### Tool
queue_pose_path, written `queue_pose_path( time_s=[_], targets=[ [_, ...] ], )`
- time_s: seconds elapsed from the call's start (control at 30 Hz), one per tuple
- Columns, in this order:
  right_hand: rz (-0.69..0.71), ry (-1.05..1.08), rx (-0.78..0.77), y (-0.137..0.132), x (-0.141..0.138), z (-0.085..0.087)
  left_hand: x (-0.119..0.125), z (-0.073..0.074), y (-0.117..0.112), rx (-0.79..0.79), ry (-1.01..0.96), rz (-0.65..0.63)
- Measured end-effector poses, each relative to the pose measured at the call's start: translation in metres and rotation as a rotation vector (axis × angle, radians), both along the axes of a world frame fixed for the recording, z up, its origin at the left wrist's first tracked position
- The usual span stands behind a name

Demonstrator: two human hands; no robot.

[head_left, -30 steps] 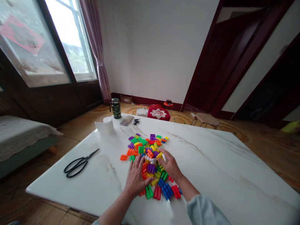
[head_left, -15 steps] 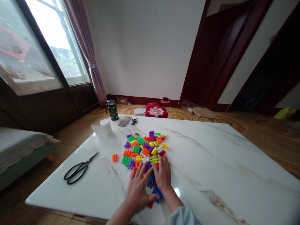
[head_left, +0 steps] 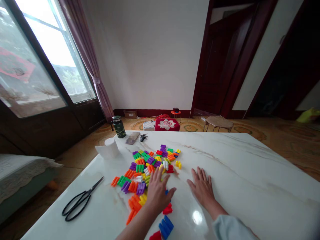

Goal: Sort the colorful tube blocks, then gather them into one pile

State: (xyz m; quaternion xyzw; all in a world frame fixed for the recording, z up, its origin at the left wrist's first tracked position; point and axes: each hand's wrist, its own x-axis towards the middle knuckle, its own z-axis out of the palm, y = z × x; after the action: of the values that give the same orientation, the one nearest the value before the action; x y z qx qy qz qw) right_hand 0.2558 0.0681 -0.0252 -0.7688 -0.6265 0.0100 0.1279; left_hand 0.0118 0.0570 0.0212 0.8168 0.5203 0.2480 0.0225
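On the white marble table, the heap of bright plastic blocks had spread wider than a moment before. The hands had drawn apart: the right hand lay flat and empty on bare marble, fingers spread, well beside the heap, while the left hand pressed against its near edge, visibly holding nothing. A blue block and a red block sat apart, nearer the table's edge.

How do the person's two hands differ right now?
The left hand is curved at the edge of the plastic blocks, fingertips among them, while the right hand lies flatter, fingers spread, apart from the blocks. Both are palm-down over the white marble table.
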Motion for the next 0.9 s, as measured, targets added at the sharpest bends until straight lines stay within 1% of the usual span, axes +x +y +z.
queue_pose_path(
  time_s=[0.03,0.1,0.13,0.17,0.23,0.3,0.37,0.43,0.53,0.63,0.7,0.77,0.83,0.87,0.9],
  targets=[
    [-0.002,-0.043,-0.012,0.000,0.003,-0.004,0.022,0.004,0.011,-0.021,0.016,-0.083],
    [0.006,-0.095,0.006,0.001,0.004,-0.011,0.061,0.008,0.040,-0.069,0.052,-0.225],
    [0.008,-0.104,0.016,0.002,0.003,-0.013,0.077,0.008,0.057,-0.107,0.077,-0.280],
    [0.013,-0.105,0.024,0.002,0.003,-0.015,0.089,0.006,0.075,-0.141,0.097,-0.309],
    [0.019,-0.095,0.037,0.003,0.002,-0.018,0.106,0.003,0.110,-0.181,0.119,-0.295],
    [0.021,-0.081,0.048,0.004,0.003,-0.020,0.113,0.001,0.141,-0.207,0.149,-0.222],
    [0.020,-0.072,0.057,0.003,0.004,-0.019,0.113,0.001,0.162,-0.263,0.206,-0.111],
    [0.017,-0.067,0.054,0.003,0.003,-0.017,0.106,0.002,0.174,-0.310,0.270,-0.029],
    [0.008,-0.060,0.026,0.003,0.001,-0.013,0.085,0.004,0.175,-0.301,0.305,-0.013],
    [0.005,-0.069,0.010,0.003,-0.001,-0.009,0.060,0.011,0.167,-0.289,0.348,-0.016],
    [0.007,-0.082,0.001,0.002,-0.002,-0.006,0.048,0.017,0.159,-0.290,0.388,-0.013],
    [0.007,-0.093,-0.011,0.001,-0.003,-0.004,0.042,0.023,0.145,-0.291,0.420,-0.005],
    [0.006,-0.108,-0.017,0.000,-0.004,-0.002,0.040,0.024,0.126,-0.270,0.410,-0.032],
    [0.006,-0.115,-0.018,0.000,-0.005,-0.001,0.040,0.022,0.115,-0.243,0.377,-0.072],
    [0.007,-0.122,-0.020,0.000,-0.005,-0.001,0.039,0.019,0.104,-0.227,0.349,-0.157]
  ],
)
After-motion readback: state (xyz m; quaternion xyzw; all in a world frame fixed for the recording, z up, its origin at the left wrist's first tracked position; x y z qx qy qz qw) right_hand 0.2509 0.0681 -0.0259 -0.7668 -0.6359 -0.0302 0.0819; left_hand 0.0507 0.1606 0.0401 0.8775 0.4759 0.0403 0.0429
